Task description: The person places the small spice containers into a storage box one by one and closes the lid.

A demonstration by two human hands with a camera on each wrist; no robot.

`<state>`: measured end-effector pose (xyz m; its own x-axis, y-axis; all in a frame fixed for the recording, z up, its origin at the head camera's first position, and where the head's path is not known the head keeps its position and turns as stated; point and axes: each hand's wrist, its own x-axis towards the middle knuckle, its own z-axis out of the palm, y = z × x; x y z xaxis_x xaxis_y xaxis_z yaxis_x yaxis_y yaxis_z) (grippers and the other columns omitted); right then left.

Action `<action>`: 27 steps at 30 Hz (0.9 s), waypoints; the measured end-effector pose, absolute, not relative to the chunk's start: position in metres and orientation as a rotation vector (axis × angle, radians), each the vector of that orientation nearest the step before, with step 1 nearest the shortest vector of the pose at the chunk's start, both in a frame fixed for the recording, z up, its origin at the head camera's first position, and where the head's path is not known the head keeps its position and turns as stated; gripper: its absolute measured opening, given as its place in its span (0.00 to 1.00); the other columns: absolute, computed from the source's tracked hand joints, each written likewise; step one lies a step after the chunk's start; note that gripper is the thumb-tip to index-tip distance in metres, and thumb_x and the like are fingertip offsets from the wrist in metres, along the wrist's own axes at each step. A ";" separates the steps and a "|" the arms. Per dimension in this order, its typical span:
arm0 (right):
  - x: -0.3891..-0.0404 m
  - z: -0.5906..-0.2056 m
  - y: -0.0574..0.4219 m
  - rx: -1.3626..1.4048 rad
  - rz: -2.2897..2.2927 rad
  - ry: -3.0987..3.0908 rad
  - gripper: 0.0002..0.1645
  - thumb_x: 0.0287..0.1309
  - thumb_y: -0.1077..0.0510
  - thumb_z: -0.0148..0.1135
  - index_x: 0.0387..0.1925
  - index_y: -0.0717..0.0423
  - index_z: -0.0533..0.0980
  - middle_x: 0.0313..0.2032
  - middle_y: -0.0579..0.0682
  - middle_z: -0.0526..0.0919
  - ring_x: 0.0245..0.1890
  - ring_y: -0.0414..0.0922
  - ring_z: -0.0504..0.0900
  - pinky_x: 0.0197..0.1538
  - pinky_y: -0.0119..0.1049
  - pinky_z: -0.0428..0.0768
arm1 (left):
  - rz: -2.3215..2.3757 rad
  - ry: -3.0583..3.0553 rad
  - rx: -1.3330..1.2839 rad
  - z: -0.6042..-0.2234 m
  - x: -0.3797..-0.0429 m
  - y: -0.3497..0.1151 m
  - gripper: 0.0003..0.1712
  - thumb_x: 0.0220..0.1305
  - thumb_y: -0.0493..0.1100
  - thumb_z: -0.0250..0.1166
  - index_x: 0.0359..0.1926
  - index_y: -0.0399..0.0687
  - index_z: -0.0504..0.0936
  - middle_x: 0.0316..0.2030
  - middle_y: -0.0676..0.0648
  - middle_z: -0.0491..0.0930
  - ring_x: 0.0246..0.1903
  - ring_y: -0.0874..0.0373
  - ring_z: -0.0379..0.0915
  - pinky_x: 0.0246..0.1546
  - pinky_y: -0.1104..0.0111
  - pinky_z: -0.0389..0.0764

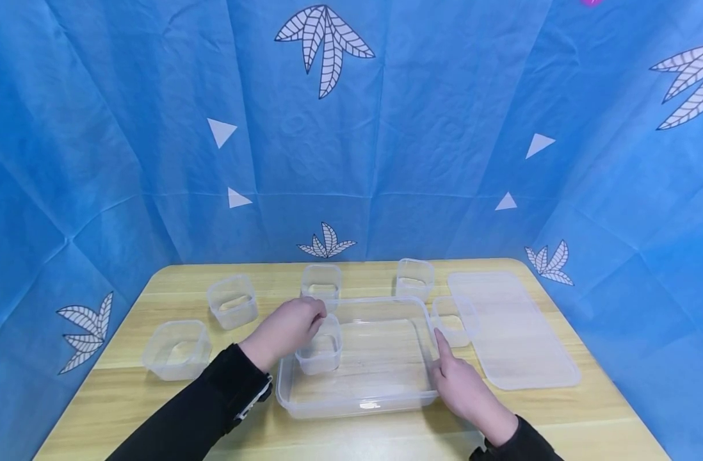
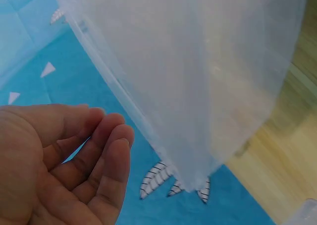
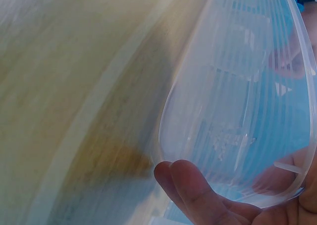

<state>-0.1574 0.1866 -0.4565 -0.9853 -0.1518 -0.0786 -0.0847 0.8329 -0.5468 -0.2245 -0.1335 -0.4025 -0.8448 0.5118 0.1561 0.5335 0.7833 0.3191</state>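
A large clear plastic box [image 1: 380,404] sits on the table with a small clear container [image 1: 319,363] inside its left end. My left hand [image 1: 288,326] is over that container's back rim in the head view. In the left wrist view its fingers [image 2: 116,160] are loosely bent, thumb near the fingertips, with nothing seen between them; translucent plastic [image 2: 198,86] lies just beyond. My right hand [image 1: 463,387] grips the box's right side, index finger extended along the wall. The right wrist view shows its fingers [image 3: 185,183] outside the wall and the thumb seen through the plastic.
Small clear containers stand around the box: one at the left [image 1: 178,352], one behind it [image 1: 233,304], two at the back and one by the right wall [image 1: 452,326]. A flat translucent lid [image 1: 518,339] lies at the right. Blue cloth [image 1: 386,147] encloses the table.
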 end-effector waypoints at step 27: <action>-0.156 -0.457 0.186 -0.153 -0.860 2.871 0.40 0.70 0.63 0.45 0.77 0.66 0.43 0.17 0.46 0.69 0.17 0.44 0.66 0.26 0.39 0.68 | -0.536 -2.880 -0.999 -0.398 -0.190 -0.114 0.07 0.63 0.35 0.68 0.30 0.46 0.79 0.26 0.55 0.74 0.27 0.62 0.70 0.33 0.64 0.78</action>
